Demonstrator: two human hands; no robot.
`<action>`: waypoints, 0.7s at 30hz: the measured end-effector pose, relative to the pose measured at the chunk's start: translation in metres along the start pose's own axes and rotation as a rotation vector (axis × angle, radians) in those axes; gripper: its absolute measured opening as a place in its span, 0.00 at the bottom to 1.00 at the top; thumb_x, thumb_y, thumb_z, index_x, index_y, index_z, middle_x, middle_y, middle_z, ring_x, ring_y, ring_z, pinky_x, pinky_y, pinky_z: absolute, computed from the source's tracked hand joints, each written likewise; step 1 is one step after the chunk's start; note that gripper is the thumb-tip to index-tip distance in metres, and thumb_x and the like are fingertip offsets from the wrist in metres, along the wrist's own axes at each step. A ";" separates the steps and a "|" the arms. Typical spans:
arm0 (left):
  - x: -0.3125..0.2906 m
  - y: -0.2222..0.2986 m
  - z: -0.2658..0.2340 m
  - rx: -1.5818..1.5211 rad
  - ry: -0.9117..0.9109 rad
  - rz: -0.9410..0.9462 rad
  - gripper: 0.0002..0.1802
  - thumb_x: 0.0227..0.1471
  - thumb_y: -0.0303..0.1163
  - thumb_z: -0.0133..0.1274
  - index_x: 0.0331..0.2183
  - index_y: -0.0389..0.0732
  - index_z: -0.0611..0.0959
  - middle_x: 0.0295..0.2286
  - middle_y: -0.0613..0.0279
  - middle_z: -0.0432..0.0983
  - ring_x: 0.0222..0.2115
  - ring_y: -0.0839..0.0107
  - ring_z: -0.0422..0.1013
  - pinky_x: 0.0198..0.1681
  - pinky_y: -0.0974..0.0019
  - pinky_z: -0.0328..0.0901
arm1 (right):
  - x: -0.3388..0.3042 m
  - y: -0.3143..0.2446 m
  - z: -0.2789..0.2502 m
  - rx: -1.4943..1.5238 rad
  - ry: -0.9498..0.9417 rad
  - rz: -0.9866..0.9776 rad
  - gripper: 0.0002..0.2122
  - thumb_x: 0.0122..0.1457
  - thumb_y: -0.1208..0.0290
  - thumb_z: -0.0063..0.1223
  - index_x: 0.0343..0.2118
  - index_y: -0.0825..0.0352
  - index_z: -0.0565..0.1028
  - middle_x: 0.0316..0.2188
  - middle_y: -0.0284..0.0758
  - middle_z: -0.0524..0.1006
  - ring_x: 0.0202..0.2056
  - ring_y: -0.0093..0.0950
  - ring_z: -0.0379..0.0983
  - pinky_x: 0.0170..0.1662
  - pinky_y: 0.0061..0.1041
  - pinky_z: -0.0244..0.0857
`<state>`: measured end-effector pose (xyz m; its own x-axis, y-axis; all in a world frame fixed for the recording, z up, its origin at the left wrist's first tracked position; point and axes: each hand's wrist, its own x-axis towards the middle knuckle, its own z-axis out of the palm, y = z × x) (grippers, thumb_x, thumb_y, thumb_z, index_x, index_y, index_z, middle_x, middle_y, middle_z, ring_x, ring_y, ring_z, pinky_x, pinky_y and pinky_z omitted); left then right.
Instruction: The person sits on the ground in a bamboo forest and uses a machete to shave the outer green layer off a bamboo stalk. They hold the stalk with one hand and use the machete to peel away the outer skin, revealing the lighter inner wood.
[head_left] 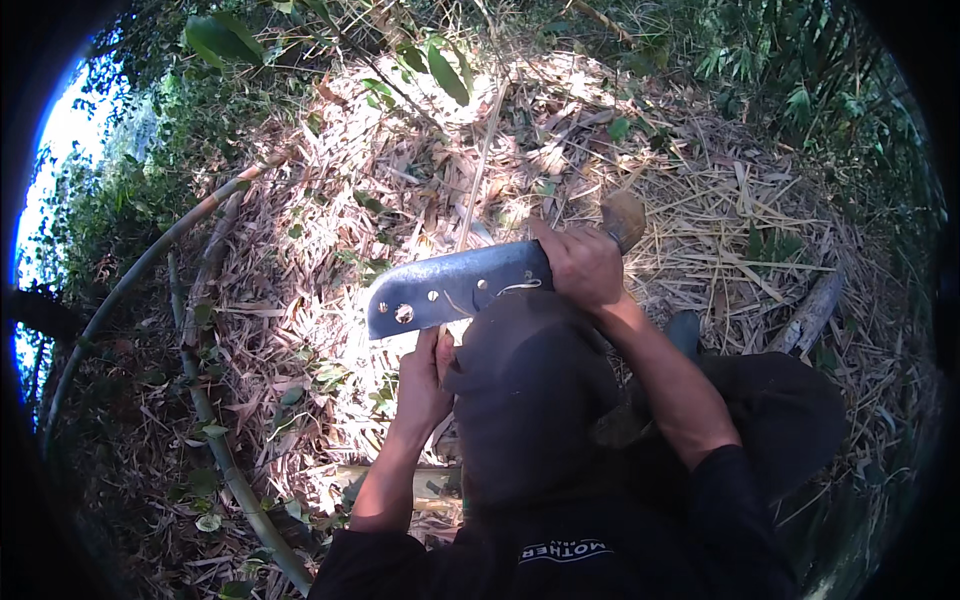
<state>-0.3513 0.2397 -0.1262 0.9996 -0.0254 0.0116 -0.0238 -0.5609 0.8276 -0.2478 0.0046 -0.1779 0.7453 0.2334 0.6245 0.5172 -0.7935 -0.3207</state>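
A broad dark blade (455, 283) with several holes lies crosswise in front of my raised knee, its blunt end to the left. My right hand (582, 265) is closed around the base of this machete, where its wooden handle (624, 217) sticks out to the upper right. Just below the blade's left part, my left hand (425, 378) is closed, thumb and fingers pinching a thin pale strip. A long, thin bamboo strip (484, 163) runs from the far ground down behind the blade, in line with that pinch. The blade hides the stretch between.
Dry bamboo leaves (330, 250) cover the ground. Bent poles (150, 255) and a green bamboo stem (230, 470) lie on the left. A cut bamboo piece (435, 487) is beside my knee, a short log (812, 312) to the right. Bushes surround the spot.
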 end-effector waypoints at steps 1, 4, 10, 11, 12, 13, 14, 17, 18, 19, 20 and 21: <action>-0.004 -0.004 -0.004 0.076 -0.018 0.017 0.14 0.65 0.38 0.39 0.40 0.36 0.72 0.16 0.52 0.71 0.15 0.60 0.70 0.19 0.61 0.59 | -0.003 0.001 0.001 0.001 -0.020 -0.011 0.19 0.52 0.76 0.46 0.49 0.66 0.75 0.23 0.38 0.78 0.27 0.34 0.77 0.31 0.34 0.69; -0.013 0.004 -0.016 0.229 -0.063 0.001 0.11 0.64 0.34 0.42 0.40 0.36 0.72 0.16 0.47 0.69 0.16 0.49 0.70 0.19 0.55 0.59 | 0.000 0.004 -0.005 -0.068 0.019 -0.052 0.20 0.51 0.70 0.50 0.50 0.66 0.74 0.24 0.38 0.78 0.26 0.34 0.77 0.32 0.33 0.70; -0.134 -0.012 -0.046 0.372 -0.103 -0.115 0.09 0.61 0.31 0.45 0.37 0.35 0.74 0.15 0.46 0.70 0.16 0.48 0.71 0.20 0.54 0.61 | 0.006 0.010 -0.021 0.128 0.101 0.297 0.27 0.47 0.59 0.61 0.51 0.62 0.73 0.22 0.39 0.77 0.25 0.39 0.77 0.31 0.36 0.69; -0.138 -0.014 -0.048 0.353 -0.095 -0.135 0.09 0.61 0.31 0.45 0.37 0.35 0.74 0.14 0.48 0.70 0.16 0.51 0.71 0.20 0.55 0.61 | 0.010 0.009 -0.025 0.144 0.123 0.285 0.27 0.47 0.58 0.62 0.51 0.62 0.73 0.22 0.40 0.77 0.25 0.39 0.77 0.31 0.37 0.68; -0.140 -0.011 -0.048 0.336 -0.069 -0.156 0.09 0.61 0.32 0.45 0.37 0.35 0.74 0.14 0.49 0.69 0.15 0.53 0.71 0.20 0.56 0.61 | 0.016 0.004 -0.028 0.220 0.128 0.333 0.28 0.46 0.58 0.63 0.51 0.62 0.73 0.23 0.40 0.78 0.26 0.40 0.77 0.31 0.37 0.68; -0.141 -0.008 -0.048 0.319 -0.043 -0.178 0.10 0.61 0.32 0.46 0.37 0.35 0.75 0.14 0.51 0.69 0.15 0.55 0.71 0.20 0.58 0.60 | 0.014 -0.001 -0.028 0.192 0.079 0.317 0.27 0.47 0.58 0.63 0.51 0.62 0.73 0.23 0.40 0.78 0.25 0.39 0.77 0.31 0.37 0.68; -0.132 -0.007 -0.047 0.262 -0.011 -0.167 0.11 0.62 0.34 0.45 0.38 0.35 0.75 0.13 0.56 0.69 0.14 0.67 0.67 0.19 0.63 0.58 | 0.015 -0.007 -0.026 0.170 0.047 0.290 0.27 0.47 0.59 0.63 0.51 0.62 0.73 0.22 0.40 0.77 0.25 0.39 0.76 0.30 0.37 0.68; -0.084 0.004 -0.041 0.023 0.059 -0.250 0.13 0.64 0.35 0.44 0.39 0.35 0.75 0.13 0.63 0.67 0.14 0.78 0.61 0.18 0.68 0.56 | 0.007 -0.015 -0.001 0.206 0.102 0.227 0.24 0.50 0.64 0.61 0.51 0.63 0.74 0.21 0.39 0.76 0.24 0.39 0.75 0.30 0.37 0.66; -0.065 0.002 -0.036 -0.054 0.045 -0.208 0.13 0.65 0.35 0.43 0.40 0.35 0.75 0.13 0.66 0.66 0.15 0.81 0.60 0.19 0.70 0.55 | 0.003 -0.011 0.004 0.201 0.109 0.212 0.23 0.50 0.65 0.60 0.51 0.63 0.73 0.21 0.39 0.76 0.24 0.39 0.75 0.30 0.37 0.66; -0.047 0.001 -0.031 -0.135 0.032 -0.165 0.13 0.65 0.35 0.43 0.41 0.35 0.75 0.14 0.68 0.66 0.17 0.84 0.58 0.19 0.72 0.53 | 0.001 -0.007 0.003 0.193 0.115 0.193 0.23 0.50 0.67 0.59 0.51 0.63 0.73 0.21 0.39 0.76 0.24 0.39 0.74 0.30 0.37 0.66; -0.035 0.011 -0.027 -0.181 0.068 -0.090 0.13 0.65 0.35 0.43 0.41 0.35 0.75 0.16 0.69 0.67 0.18 0.84 0.59 0.21 0.74 0.55 | 0.003 -0.013 0.000 0.194 0.050 0.208 0.22 0.51 0.71 0.57 0.51 0.64 0.73 0.25 0.40 0.77 0.27 0.39 0.76 0.32 0.37 0.67; -0.024 0.011 -0.030 -0.180 0.037 -0.090 0.12 0.65 0.35 0.44 0.40 0.35 0.74 0.18 0.69 0.69 0.20 0.84 0.60 0.23 0.75 0.58 | 0.004 -0.016 -0.002 0.212 0.059 0.152 0.22 0.51 0.72 0.56 0.52 0.64 0.73 0.27 0.40 0.78 0.28 0.39 0.76 0.33 0.37 0.68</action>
<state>-0.3756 0.2592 -0.1008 0.9975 0.0511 -0.0492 0.0656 -0.4024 0.9131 -0.2535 0.0176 -0.1688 0.7987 0.0824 0.5961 0.4822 -0.6803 -0.5520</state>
